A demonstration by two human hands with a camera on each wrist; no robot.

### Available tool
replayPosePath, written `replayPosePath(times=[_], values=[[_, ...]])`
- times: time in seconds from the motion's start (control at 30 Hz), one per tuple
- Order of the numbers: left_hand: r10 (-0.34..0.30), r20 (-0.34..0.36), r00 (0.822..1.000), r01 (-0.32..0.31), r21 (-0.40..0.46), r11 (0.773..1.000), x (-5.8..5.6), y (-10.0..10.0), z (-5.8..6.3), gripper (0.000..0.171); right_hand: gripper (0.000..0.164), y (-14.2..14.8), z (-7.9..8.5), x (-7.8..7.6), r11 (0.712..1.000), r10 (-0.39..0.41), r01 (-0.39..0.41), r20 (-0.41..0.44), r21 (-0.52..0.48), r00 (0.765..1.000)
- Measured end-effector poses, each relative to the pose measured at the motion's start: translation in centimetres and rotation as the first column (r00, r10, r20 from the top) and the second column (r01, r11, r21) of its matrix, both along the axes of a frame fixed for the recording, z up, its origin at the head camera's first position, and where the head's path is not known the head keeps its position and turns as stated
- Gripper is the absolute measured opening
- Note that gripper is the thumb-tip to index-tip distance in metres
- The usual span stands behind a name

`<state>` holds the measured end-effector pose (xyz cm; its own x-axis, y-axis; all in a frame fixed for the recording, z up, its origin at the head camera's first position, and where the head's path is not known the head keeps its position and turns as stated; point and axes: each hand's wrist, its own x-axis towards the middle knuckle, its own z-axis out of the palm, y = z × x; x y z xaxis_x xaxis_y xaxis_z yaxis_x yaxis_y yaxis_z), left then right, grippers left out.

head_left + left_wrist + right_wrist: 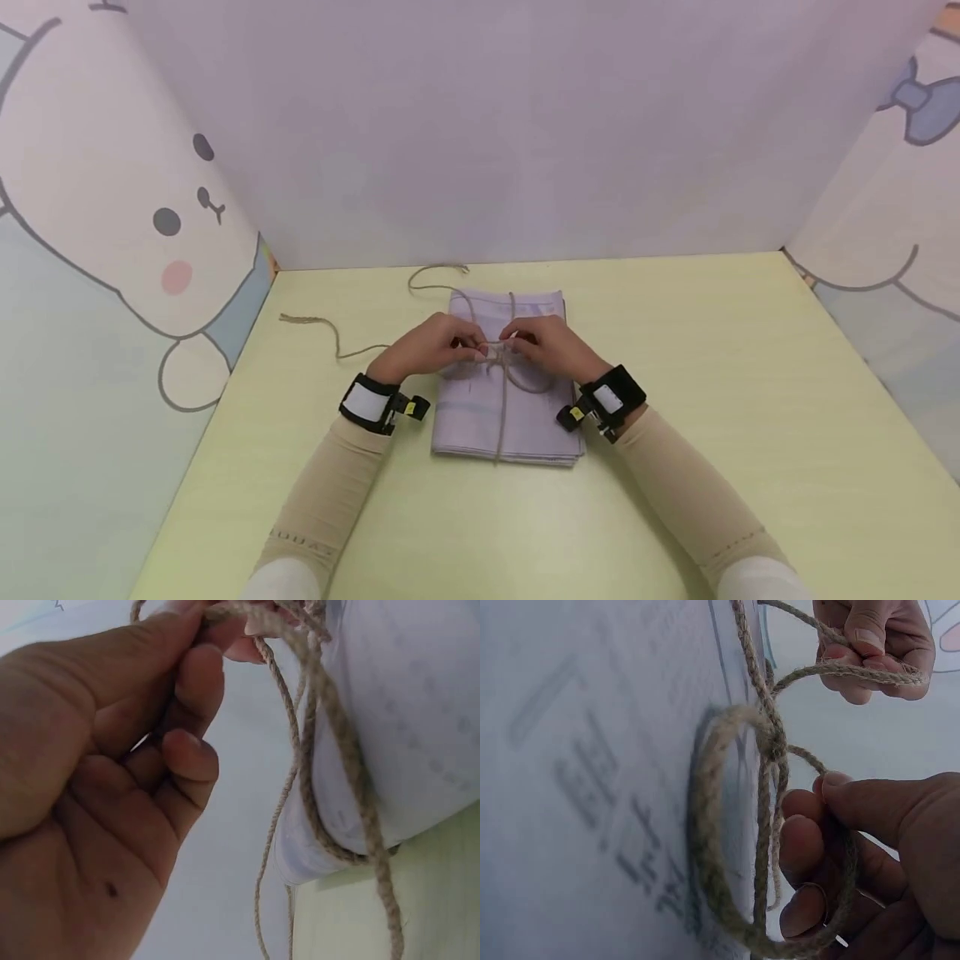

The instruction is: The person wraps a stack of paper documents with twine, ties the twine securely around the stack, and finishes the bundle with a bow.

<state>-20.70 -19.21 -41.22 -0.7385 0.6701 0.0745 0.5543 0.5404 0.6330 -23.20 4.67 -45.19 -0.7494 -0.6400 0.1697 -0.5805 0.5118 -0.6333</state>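
Observation:
A flat stack of folded pale lavender sheets (468, 421), perhaps paper, lies on the table, bound crosswise by brown twine (503, 408). My left hand (427, 346) is over the stack's left part and pinches twine between thumb and fingers. Opposite it, my right hand (555, 343) pinches another length close to the crossing. In the right wrist view a knot (772, 742) sits where the strands meet, and a loop (712, 825) hangs from it toward my right hand. The left wrist view shows a strand (352, 757) running down from the left fingertips, which are partly cut off.
Two loose twine ends (311, 320) trail over the pale yellow table (675, 467), left of and behind the stack. Lavender wall covering (525, 150) rises at the back edge, with cartoon-printed panels (90, 167) at both sides. Each wrist wears a strapped camera.

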Motion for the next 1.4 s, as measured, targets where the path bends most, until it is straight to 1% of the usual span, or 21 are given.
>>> replayPosePath(times=[0.07,0.13,0.27,0.33,0.43,0.53,0.6,0.7,0.83,0.93,1.07,1.17,1.27,1.4], values=[[0.012,0.005,1.0,-0.012,0.006,1.0,0.1,0.0,0.0,0.009,0.02,0.0,0.1,-0.1,1.0,0.021,-0.021,-0.02,-0.002,1.0],[0.037,0.01,0.999,-0.037,0.01,0.999,0.1,0.0,0.0,0.01,0.024,0.2,0.3,-0.2,1.0,0.027,-0.027,-0.03,0.009,0.999],[0.071,-0.001,0.997,-0.071,0.011,0.997,0.0,0.0,0.0,0.011,0.027,1.0,0.9,-0.4,1.0,0.006,-0.006,0.001,0.019,1.0],[0.08,-0.013,0.997,-0.08,0.006,0.997,-0.1,0.1,-0.1,0.011,0.027,1.4,1.3,-0.5,1.0,-0.014,0.014,0.006,0.024,1.0],[0.104,-0.015,0.994,-0.104,-0.001,0.995,-0.1,0.3,-0.1,0.011,0.025,2.0,2.1,-0.4,0.999,-0.035,0.036,-0.014,0.027,0.999],[0.131,-0.01,0.991,-0.131,-0.003,0.991,-0.1,0.4,-0.1,0.011,0.02,2.4,2.7,-0.2,0.998,-0.032,0.033,-0.031,0.045,0.999],[0.137,-0.009,0.99,-0.137,0.0,0.991,-0.1,0.4,-0.2,0.012,0.018,2.5,3.1,-0.1,0.998,-0.016,0.017,-0.01,0.056,1.0],[0.138,-0.007,0.99,-0.137,0.009,0.99,-0.1,0.5,-0.5,0.013,0.015,2.5,3.1,0.0,0.997,0.015,-0.017,0.023,0.075,1.0],[0.13,0.023,0.991,-0.13,0.011,0.991,-0.1,0.5,-0.8,0.012,0.012,2.2,2.7,0.1,0.994,0.065,-0.067,0.023,0.089,0.998],[0.122,0.037,0.992,-0.123,0.008,0.992,0.0,0.5,-0.9,0.013,0.012,1.5,2.3,0.3,0.992,0.1,-0.101,0.024,0.073,0.995],[0.123,0.035,0.992,-0.124,-0.001,0.992,0.0,0.6,-0.9,0.013,0.015,0.5,2.0,0.7,0.991,0.133,-0.133,0.01,0.032,0.991],[0.12,0.055,0.991,-0.12,-0.005,0.993,0.0,0.7,-0.9,0.011,0.014,-0.1,1.9,1.0,0.991,0.13,-0.13,-0.025,0.014,0.991],[0.106,0.077,0.991,-0.105,-0.008,0.994,-0.1,0.9,-1.0,0.01,0.012,-0.4,1.8,1.2,0.994,0.11,-0.11,-0.044,-0.002,0.993],[0.084,0.072,0.994,-0.082,-0.033,0.996,0.0,1.0,-1.0,0.006,0.009,-0.6,1.7,1.4,0.998,0.054,-0.054,-0.021,-0.03,0.998]])
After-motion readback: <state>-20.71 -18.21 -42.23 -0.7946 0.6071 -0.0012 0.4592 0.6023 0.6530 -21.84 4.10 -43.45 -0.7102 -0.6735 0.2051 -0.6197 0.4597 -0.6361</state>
